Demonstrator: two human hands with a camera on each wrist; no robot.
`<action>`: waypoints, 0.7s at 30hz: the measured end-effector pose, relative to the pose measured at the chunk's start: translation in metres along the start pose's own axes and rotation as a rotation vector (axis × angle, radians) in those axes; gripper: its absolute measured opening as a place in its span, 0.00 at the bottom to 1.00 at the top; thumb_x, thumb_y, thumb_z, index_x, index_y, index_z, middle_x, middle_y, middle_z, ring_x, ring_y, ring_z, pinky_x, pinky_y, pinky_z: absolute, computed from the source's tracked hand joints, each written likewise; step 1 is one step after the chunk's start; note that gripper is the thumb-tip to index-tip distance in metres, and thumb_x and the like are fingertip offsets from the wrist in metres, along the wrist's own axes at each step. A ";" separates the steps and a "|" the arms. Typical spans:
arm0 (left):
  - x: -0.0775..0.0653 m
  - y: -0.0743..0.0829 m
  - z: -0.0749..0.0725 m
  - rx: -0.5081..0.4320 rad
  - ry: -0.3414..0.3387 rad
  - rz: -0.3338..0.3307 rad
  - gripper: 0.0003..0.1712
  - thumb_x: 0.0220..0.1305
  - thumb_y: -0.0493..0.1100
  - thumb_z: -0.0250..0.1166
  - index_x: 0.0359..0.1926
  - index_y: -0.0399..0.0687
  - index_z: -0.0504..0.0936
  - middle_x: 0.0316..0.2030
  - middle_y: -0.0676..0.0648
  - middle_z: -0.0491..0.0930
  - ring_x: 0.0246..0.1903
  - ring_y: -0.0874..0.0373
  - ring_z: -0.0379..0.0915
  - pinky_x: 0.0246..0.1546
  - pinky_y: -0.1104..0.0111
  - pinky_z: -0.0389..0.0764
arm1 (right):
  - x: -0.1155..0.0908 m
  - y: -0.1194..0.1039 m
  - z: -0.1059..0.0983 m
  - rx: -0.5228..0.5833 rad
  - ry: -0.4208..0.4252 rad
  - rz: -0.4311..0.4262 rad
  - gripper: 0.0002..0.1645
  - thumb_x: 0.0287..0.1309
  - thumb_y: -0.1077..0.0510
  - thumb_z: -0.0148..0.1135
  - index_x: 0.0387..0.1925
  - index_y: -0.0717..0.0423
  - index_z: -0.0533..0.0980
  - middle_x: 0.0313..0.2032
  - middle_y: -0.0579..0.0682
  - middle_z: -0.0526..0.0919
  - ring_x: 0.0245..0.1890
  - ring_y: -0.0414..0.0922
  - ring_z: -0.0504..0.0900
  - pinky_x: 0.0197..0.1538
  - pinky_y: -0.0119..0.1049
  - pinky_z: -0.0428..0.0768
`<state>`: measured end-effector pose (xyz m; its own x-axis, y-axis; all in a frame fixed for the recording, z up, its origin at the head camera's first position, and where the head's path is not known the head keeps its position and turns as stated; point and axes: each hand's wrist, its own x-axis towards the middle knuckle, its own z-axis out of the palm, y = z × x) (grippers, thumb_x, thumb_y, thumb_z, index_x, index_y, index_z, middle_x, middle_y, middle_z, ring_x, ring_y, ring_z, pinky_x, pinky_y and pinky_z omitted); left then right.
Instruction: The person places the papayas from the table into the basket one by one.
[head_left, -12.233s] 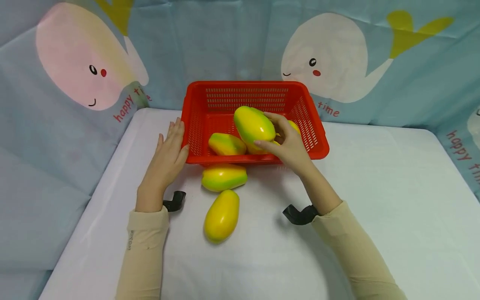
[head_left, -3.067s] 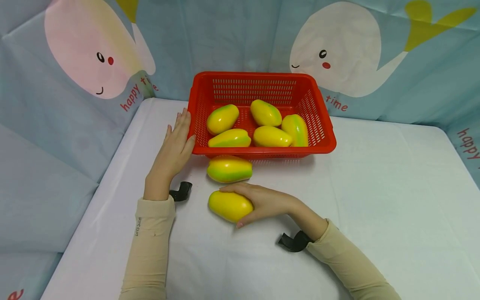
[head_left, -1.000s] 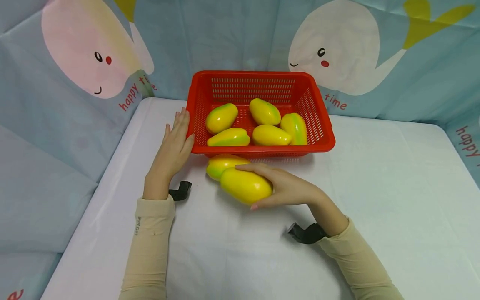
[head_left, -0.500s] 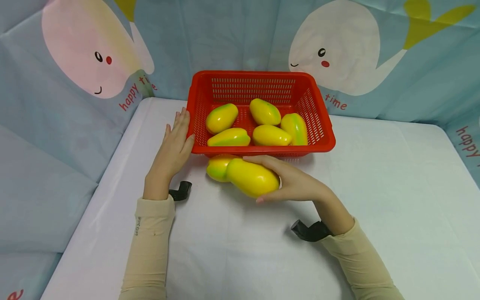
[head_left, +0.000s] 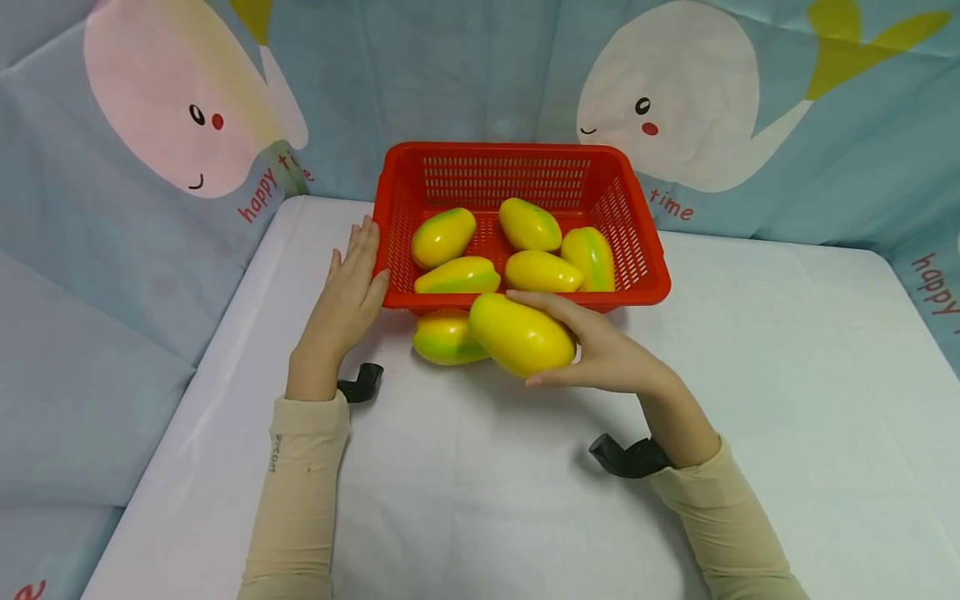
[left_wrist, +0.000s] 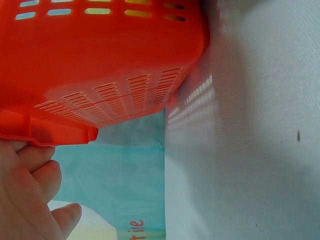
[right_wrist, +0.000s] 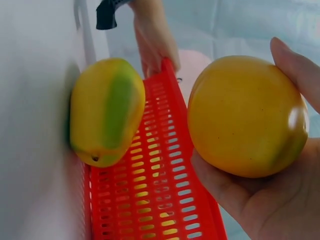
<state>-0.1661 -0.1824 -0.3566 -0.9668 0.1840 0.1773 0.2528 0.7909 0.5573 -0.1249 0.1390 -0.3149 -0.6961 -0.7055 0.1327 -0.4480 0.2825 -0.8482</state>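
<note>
In the head view my right hand (head_left: 600, 343) holds a yellow papaya (head_left: 522, 335) above the table, thumb on the near side and fingers on the far side. The fruit overlaps the front rim of a red plastic basket (head_left: 645, 293). Another papaya (head_left: 448, 337), yellow with green, lies on the table against the basket's front and is partly covered by the held one. My left hand (head_left: 341, 300) rests with straight fingers along the basket's left side. The left wrist view has its fingers (left_wrist: 47, 180) at the basket rim (left_wrist: 50, 134).
Several papayas (head_left: 444, 237) lie inside the basket. A white cloth (head_left: 787, 400) covers the table, and a blue whale-print curtain (head_left: 465, 75) hangs behind and to the left. Black wrist mounts (head_left: 628, 457) stick out near both forearms.
My right hand took the yellow papaya from the table in front, raised it, and has carried it forward and right towards the basket's front rim. The left hand stays at the basket's side.
</note>
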 end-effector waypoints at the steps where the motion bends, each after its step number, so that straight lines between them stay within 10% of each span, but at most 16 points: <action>1: 0.000 0.000 0.000 0.000 0.001 0.000 0.37 0.70 0.47 0.44 0.74 0.45 0.42 0.74 0.49 0.39 0.72 0.57 0.30 0.69 0.53 0.33 | 0.000 0.000 -0.001 -0.003 0.007 0.003 0.49 0.44 0.58 0.75 0.68 0.48 0.61 0.64 0.42 0.65 0.61 0.41 0.64 0.61 0.45 0.67; 21: -0.001 0.000 -0.001 -0.009 -0.011 0.005 0.36 0.71 0.47 0.43 0.74 0.44 0.41 0.74 0.48 0.38 0.72 0.56 0.29 0.69 0.52 0.33 | -0.003 0.000 -0.013 0.020 0.135 0.078 0.49 0.46 0.54 0.73 0.69 0.44 0.59 0.65 0.42 0.63 0.59 0.45 0.63 0.58 0.50 0.69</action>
<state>-0.1651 -0.1834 -0.3564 -0.9659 0.1945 0.1708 0.2577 0.7850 0.5634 -0.1302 0.1494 -0.3090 -0.7984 -0.5874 0.1325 -0.3792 0.3196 -0.8684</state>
